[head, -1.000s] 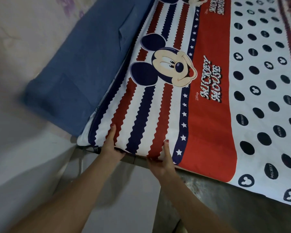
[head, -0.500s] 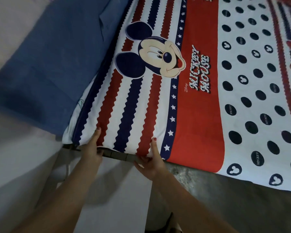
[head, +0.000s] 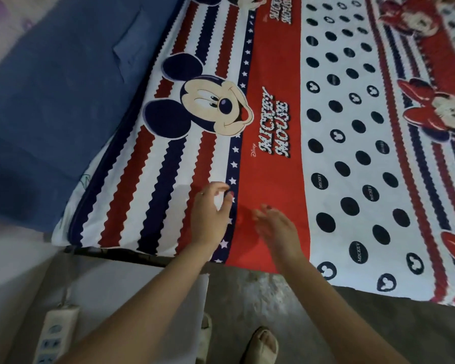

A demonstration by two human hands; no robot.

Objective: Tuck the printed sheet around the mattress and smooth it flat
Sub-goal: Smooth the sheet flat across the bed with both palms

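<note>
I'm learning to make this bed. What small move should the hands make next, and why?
Probably lower both palms and sweep outward. The left hand and right hand hover open above the printed sheet near its tucked corner, gripping nothing, so smoothing seems next.

One sheet [head: 273, 179], one blue cloth [head: 50, 101] at upper left, one power strip [head: 54, 334] at lower left, two hands [head: 208, 219] [head: 276, 227] (both blurred), two sandalled feet [head: 263, 345].

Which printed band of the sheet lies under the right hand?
The plain red band with the "Mickey Mouse" lettering; the right hand is over it, beside the dotted white band.
</note>
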